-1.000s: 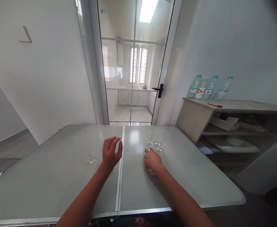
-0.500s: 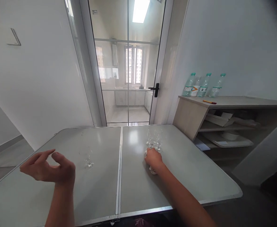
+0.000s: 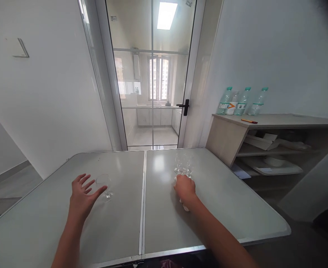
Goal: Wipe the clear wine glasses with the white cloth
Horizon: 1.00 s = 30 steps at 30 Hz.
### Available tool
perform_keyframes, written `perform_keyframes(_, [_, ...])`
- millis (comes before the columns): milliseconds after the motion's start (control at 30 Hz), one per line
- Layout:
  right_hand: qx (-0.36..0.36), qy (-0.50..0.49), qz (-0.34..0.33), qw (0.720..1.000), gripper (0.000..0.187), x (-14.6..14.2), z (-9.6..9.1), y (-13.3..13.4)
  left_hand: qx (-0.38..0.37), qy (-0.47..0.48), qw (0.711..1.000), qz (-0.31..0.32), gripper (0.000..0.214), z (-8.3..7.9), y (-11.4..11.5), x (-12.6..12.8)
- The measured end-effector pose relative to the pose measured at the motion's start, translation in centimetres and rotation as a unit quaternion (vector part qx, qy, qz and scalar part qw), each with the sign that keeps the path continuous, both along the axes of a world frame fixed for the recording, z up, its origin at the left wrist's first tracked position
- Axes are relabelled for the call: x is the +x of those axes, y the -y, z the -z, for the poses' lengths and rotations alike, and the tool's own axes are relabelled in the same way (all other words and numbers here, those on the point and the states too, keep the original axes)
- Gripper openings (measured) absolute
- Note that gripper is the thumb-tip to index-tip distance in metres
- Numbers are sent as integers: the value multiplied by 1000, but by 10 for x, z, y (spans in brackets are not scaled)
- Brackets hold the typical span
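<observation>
A clear stemmed glass [image 3: 108, 194] stands upright on the left half of the table [image 3: 116, 227]. Beside its bowl is my left hand [image 3: 83, 195], fingers spread and thumb stretched toward the glass; whether the thumb touches it I cannot tell. On the right half, my right hand [image 3: 185, 189] is closed around a white cloth [image 3: 185, 207], part of which shows below the fingers. Just beyond that hand stand several clear stemmed glasses [image 3: 177, 169] in a cluster, their lower parts partly covered by the knuckles.
A metal seam [image 3: 144, 193] divides the table. To the right, a wooden shelf unit [image 3: 228, 136] bears several plastic bottles [image 3: 241, 104] and an orange pen-like item [image 3: 249, 121]; trays and a bowl lie inside. A glass door [image 3: 153, 126] with a black handle rises behind the table.
My left hand has moved right and turned toward the single glass, its fingers opening out. My right hand stays with the cloth near the cluster.
</observation>
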State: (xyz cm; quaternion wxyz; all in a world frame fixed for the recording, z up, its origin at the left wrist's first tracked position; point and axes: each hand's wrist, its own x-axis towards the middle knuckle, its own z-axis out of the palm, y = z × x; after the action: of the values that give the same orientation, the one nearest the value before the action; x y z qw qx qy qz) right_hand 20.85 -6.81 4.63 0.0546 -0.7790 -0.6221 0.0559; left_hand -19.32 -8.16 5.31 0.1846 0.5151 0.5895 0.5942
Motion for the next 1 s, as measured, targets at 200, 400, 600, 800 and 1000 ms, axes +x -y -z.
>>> perform_keyframes(200, [19, -20, -66, 997, 15, -18, 6, 5, -80, 49, 994, 62, 77, 3, -1, 4])
perform_keyframes(400, [69, -123, -199, 970, 23, -28, 5, 5, 17, 66, 997, 22, 62, -12, 2, 16])
perform_keyframes(600, [137, -258, -230, 928, 55, -26, -4, 6, 59, 204, 966, 145, 51, -56, -15, 55])
perform_keyframes(800, [189, -290, -174, 922, 53, -25, -6, 8, 11, 7, 974, 228, 51, -45, -45, 136])
perform_keyframes(1000, [142, -390, -155, 896, 68, -12, 1, -4, 121, -257, 932, 223, 47, 17, -32, 187])
